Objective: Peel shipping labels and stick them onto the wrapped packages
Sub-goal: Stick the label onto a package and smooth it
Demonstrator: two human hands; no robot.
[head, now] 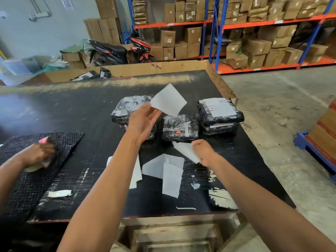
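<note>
- Shipping label (169,100), a blank white sheet, is pinched by the left hand (142,122) above the wrapped packages (180,127) on the black surface (76,113).
- The right hand (204,150) grips another white sheet (186,150) low near the surface, fingers curled round it.
- Loose backing sheets (167,171) lie just in front.
</note>
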